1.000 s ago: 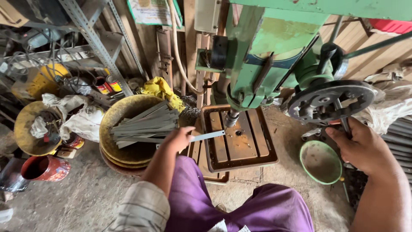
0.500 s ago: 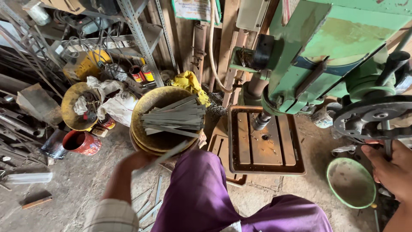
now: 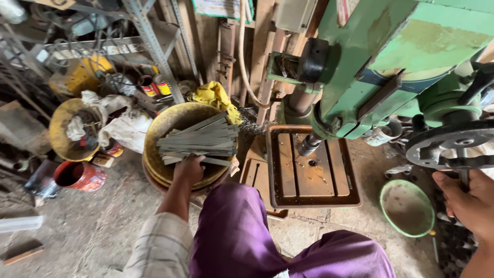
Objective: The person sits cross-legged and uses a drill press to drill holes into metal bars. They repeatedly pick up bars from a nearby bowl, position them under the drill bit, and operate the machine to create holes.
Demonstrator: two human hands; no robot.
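Flat grey metal strips (image 3: 198, 140), the work in hand, lie stacked in the shallow yellow round pan (image 3: 157, 128) just left of the rusty slotted steel drill table (image 3: 311, 167). Nearest us, our purple-clad knees sit below that table. Our left hand (image 3: 188, 170) rests on the near edge of the pile, fingers curled over a strip; we cannot tell whether it is truly gripped. Our right hand (image 3: 463, 203), right of the table, is loosely cupped under the dark spoked feed wheel (image 3: 453, 144), touching it rather than clenched. The table carries no strip under the drill chuck (image 3: 309, 145), so we judge this piece not yet placed or drilled, with a full stack left. Beyond the table rises the green drill press body (image 3: 381, 62).
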